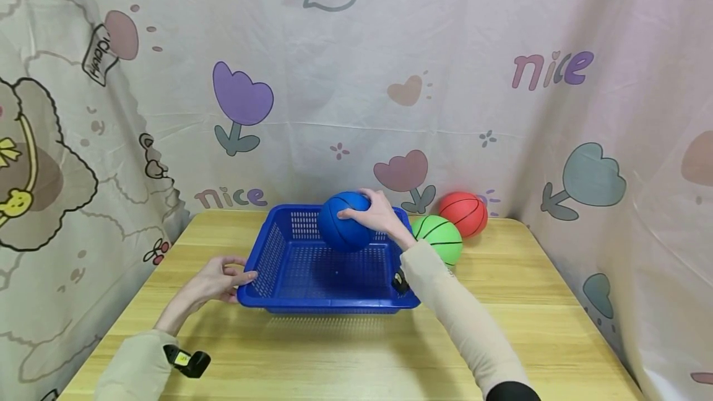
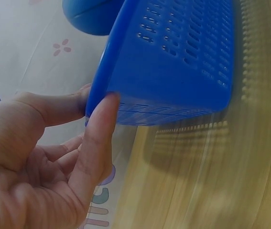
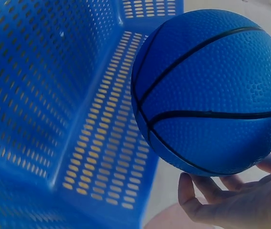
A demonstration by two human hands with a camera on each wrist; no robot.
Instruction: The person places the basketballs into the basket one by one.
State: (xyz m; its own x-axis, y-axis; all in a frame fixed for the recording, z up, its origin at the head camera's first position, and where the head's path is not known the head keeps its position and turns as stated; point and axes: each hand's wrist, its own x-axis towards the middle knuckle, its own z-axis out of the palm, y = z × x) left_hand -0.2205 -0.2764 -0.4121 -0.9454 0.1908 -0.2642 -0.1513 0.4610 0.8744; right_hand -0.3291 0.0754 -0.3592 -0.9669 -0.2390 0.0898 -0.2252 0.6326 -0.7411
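Clearly, the right hand (image 1: 377,212) grips the blue ball (image 1: 334,228) over the basket (image 1: 334,303) near mid-frame, while the left hand (image 1: 214,280) pinches the basket's left rim; keeping that rim steady and lowering the ball gently seems best. Right of centre, the green ball (image 1: 437,237) and red ball (image 1: 463,214) crowd the basket's right side, limiting sideways room.

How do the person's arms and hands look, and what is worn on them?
The left hand and right hand wear no gloves. The left sleeve and right sleeve are long and cream. The left one carries a small black device with a yellowish label; a dark device shows partly near the right cuff. A black piece appears farther up that sleeve.
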